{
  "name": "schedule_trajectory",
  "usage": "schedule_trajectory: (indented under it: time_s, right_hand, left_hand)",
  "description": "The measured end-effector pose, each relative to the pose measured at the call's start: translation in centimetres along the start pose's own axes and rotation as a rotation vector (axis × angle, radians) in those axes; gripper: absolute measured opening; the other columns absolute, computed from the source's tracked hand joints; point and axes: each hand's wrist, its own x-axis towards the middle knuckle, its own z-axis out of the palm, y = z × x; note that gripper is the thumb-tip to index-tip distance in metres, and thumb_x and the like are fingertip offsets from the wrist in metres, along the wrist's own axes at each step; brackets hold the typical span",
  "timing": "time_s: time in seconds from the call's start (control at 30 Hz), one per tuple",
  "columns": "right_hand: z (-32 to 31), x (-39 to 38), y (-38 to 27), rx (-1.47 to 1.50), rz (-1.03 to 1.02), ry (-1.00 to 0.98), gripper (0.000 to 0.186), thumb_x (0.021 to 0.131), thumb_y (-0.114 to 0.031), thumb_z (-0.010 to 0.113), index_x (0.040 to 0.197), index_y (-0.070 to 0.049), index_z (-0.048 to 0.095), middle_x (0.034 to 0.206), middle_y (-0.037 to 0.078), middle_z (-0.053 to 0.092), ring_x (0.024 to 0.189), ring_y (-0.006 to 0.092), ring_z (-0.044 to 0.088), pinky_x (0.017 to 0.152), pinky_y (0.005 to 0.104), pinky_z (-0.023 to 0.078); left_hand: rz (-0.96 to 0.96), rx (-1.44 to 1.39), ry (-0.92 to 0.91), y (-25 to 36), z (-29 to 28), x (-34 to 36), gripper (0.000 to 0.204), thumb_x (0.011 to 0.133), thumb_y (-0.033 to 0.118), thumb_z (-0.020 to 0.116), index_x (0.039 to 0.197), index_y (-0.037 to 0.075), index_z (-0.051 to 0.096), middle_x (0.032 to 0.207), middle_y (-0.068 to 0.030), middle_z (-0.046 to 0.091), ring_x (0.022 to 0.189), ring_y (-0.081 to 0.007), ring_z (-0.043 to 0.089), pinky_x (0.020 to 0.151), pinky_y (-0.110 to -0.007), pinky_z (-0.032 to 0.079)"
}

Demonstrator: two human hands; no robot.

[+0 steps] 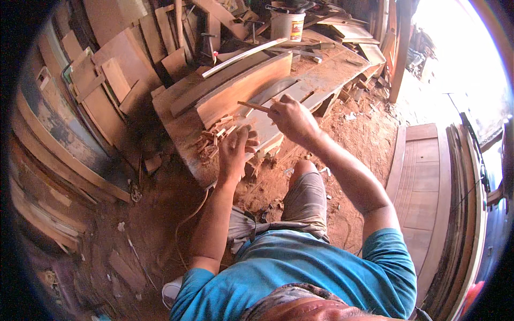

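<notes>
My right hand (292,120) is closed around one end of a thin wooden stick (254,106), which points left above the worktable (336,67). Just left of it, my left hand (233,154) hovers by the table's near edge with its fingers loosely bent and apart; nothing shows in its grip. Beside that hand lies a heap of small wood offcuts (218,132) and sawdust. Beyond the stick, a grey circular saw blade (274,90) rises from the tabletop. Along the blade's left side stands a long wooden board (243,88) on edge.
A white bucket (288,25) stands at the table's far end, near a pale wooden strip (243,58). Boards (115,69) lean in stacks at the left. A panelled wooden door (423,187) leans at the right. Sawdust and scraps cover the floor (358,142).
</notes>
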Motion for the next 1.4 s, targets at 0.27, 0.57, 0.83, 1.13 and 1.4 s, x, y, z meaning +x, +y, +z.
schedule_trajectory:
  time_s: [0.27, 0.57, 0.83, 1.13, 1.4]
  right_hand:
    - [7.6, -2.4, -1.8, 0.124, 0.216, -0.124, 0.019, 0.083, -0.015, 0.059, 0.094, -0.008, 0.074, 0.098, 0.004, 0.07, 0.096, 0.0223, 0.062, 0.095, 0.0369, 0.045]
    - [4.1, -9.9, -5.4, 0.607, 0.363, 0.416, 0.023, 0.086, -0.022, 0.075, 0.106, -0.011, 0.07, 0.105, 0.011, 0.063, 0.1, 0.0341, 0.065, 0.084, 0.0455, 0.056]
    - [-0.1, -13.4, -5.0, 1.432, 0.604, 0.285, 0.029, 0.094, -0.021, 0.073, 0.117, -0.003, 0.068, 0.094, 0.006, 0.071, 0.085, 0.0135, 0.065, 0.068, 0.0321, 0.054]
    - [-0.4, -15.4, -4.8, 1.654, 0.591, 0.132, 0.029, 0.095, -0.025, 0.073, 0.108, 0.002, 0.072, 0.087, 0.002, 0.072, 0.074, 0.0063, 0.063, 0.063, 0.0248, 0.053]
    - [0.1, -15.9, -6.1, 1.716, 0.591, 0.201, 0.024, 0.094, -0.022, 0.073, 0.101, 0.0, 0.073, 0.082, 0.001, 0.07, 0.075, 0.0062, 0.061, 0.065, 0.0258, 0.052]
  left_hand:
    - [0.012, 0.142, 0.191, -3.9, 2.1, -0.9, 0.038, 0.1, 0.042, 0.062, 0.099, 0.005, 0.065, 0.092, -0.0055, 0.066, 0.078, -0.0137, 0.065, 0.063, -0.026, 0.05]
    - [-0.071, -0.137, 0.225, -1.1, 6.0, -1.3, 0.044, 0.098, 0.034, 0.067, 0.124, -0.001, 0.062, 0.118, -0.0126, 0.067, 0.106, -0.0223, 0.064, 0.086, -0.037, 0.056]
    - [0.074, -0.105, 0.103, -0.4, 7.6, -2.9, 0.033, 0.1, 0.026, 0.064, 0.115, -0.003, 0.064, 0.109, -0.0132, 0.067, 0.098, -0.0216, 0.066, 0.079, -0.035, 0.06]
    - [0.129, -0.072, 0.091, 2.0, 8.4, -4.9, 0.039, 0.099, 0.018, 0.064, 0.132, -0.002, 0.057, 0.119, -0.0125, 0.065, 0.108, -0.0208, 0.065, 0.078, -0.033, 0.063]
    - [0.246, -0.03, 0.123, 1.9, 6.9, -4.4, 0.036, 0.102, 0.016, 0.061, 0.133, -0.002, 0.057, 0.12, -0.0158, 0.065, 0.107, -0.0214, 0.066, 0.082, -0.034, 0.062]
